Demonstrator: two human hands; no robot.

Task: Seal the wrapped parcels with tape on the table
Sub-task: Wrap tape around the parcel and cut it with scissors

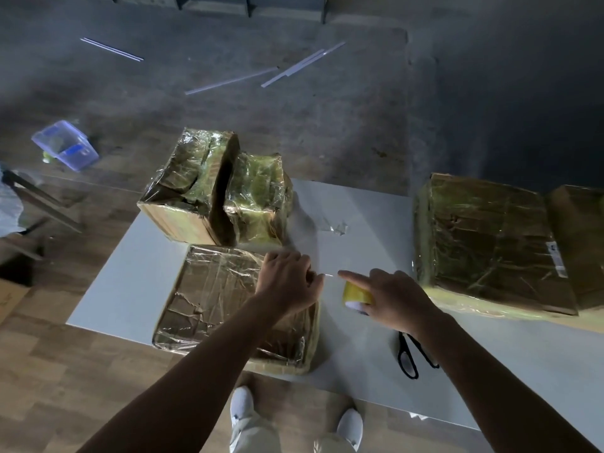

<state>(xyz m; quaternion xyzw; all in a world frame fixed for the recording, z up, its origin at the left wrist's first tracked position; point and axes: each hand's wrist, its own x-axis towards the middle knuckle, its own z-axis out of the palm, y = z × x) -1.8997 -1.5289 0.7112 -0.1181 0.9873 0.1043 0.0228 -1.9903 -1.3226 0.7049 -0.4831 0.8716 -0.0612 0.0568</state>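
Note:
A flat parcel [212,299] wrapped in clear film lies on the white table [359,223] in front of me. My left hand [287,282] hovers over its right edge and pinches the free end of a clear tape strip [330,275]. My right hand [395,295] grips a yellow tape roll [354,292], index finger stretched out along the strip. The tape spans the short gap between both hands. Two more wrapped parcels [192,181] [261,197] stand at the table's far left corner. A large wrapped parcel [483,243] lies at the right.
Black scissors [410,358] lie on the table under my right forearm. A crumpled scrap of film [336,227] sits mid-table. Another box [581,237] is at the far right. On the floor are a clear plastic container [65,145] and several white strips [300,65].

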